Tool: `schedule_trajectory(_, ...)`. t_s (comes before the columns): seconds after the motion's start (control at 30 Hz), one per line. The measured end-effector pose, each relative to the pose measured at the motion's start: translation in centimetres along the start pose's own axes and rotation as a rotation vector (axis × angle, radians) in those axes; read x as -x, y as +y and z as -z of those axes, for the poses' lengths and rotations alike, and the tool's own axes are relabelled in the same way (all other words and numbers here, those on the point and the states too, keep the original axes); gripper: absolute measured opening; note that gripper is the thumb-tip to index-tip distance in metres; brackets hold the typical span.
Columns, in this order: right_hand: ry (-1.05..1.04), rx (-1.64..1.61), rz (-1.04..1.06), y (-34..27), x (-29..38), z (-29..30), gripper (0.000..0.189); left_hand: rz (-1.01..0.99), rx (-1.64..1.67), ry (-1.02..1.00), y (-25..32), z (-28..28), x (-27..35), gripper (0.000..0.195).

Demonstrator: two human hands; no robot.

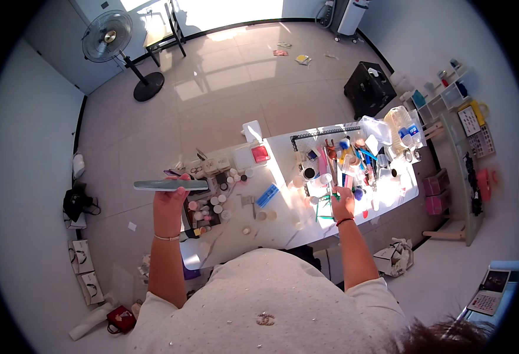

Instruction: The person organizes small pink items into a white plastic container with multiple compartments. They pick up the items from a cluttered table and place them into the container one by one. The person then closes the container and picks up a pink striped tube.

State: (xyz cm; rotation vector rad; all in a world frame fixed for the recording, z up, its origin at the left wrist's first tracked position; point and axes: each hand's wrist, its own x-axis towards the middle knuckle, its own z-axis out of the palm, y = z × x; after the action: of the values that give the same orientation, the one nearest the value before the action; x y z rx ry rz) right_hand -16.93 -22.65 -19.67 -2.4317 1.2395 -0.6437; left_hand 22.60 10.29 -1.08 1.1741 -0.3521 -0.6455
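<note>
My left hand (170,201) grips a flat grey-green case (151,185) with a pale lower edge. I see the case nearly edge-on, held above the left end of the table, and what it contains is hidden. Over the cluttered right part of the table, my right hand (343,204) reaches in among pens, brushes and small jars. Its fingertips are beside a thin green frame-like object (325,217) and a pink slim object (347,180). Whether the fingers hold either one is unclear. A white jar (325,179) lies just left of that hand.
Small white and pink jars (215,201) crowd the white marble-patterned table (241,236) on the left. A blue strip (267,195) lies mid-table. Brushes (331,152) and clear plastic boxes (376,128) fill the right. A black case (370,88) and a fan (149,86) stand on the floor.
</note>
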Motion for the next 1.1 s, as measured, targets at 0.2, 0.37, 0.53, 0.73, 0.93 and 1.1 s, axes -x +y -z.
schedule_trajectory(0.2,-0.133,0.259,-0.044,-2.2,-2.2,-1.7,0.039,0.064,-0.075,0.086,-0.2,-0.5,0.0,0.038)
schedule_trajectory(0.37,-0.172,0.418,-0.038,-1.5,-2.3,-2.7,0.031,0.074,0.060,0.107,0.3,-0.6,0.4,0.034)
schedule_trajectory(0.53,-0.170,0.466,-0.031,-1.5,-2.7,-3.6,0.027,0.116,0.175,0.133,0.7,0.5,1.2,0.028)
schedule_trajectory(0.73,-0.087,0.445,0.077,-1.8,-2.5,-2.9,0.021,0.063,0.256,0.120,0.9,2.0,1.4,0.037)
schedule_trajectory(0.93,0.008,0.369,0.062,-2.1,-0.9,-1.0,0.026,0.029,0.271,0.140,1.9,3.0,1.3,0.031)
schedule_trajectory(1.1,0.157,0.201,0.054,-2.4,0.2,1.7,0.026,-0.023,0.046,0.259,2.6,3.6,0.1,0.024)
